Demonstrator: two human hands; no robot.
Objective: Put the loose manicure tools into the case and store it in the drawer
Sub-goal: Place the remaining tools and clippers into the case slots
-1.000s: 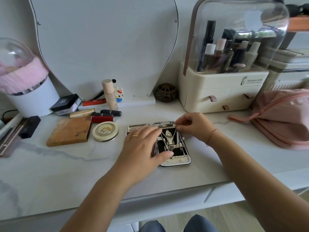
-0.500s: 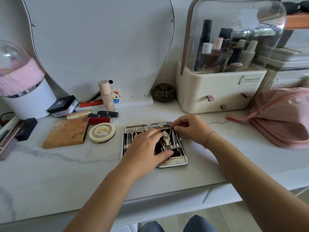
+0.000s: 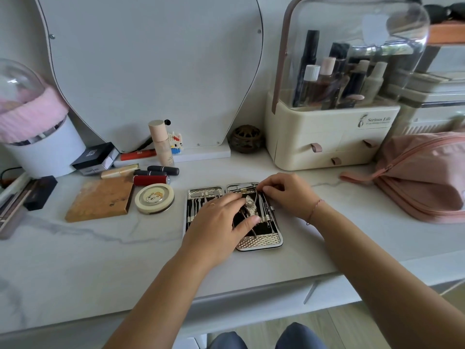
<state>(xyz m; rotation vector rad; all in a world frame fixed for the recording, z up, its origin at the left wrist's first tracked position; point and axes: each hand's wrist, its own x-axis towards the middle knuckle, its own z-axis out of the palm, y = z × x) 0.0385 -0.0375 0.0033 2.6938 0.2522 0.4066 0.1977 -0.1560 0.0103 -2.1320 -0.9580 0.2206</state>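
In the head view, the case (image 3: 259,244) lies open on the bench (image 3: 100,260), and many tools sit in it. Your left hand (image 3: 219,222) rests flat on the case's middle, its grip loose and empty. Your right hand (image 3: 286,197) pinches a thin tool (image 3: 250,189) at the case's far edge. I see no loose tools beside the case. I think closing it and the drawer are left.

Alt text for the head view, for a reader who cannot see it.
Two hands work over an open manicure case on a white vanity top: the left hand lies flat on the tools, the right hand pinches a thin metal tool at its far edge. Lipsticks lie left, a cosmetics organiser right.
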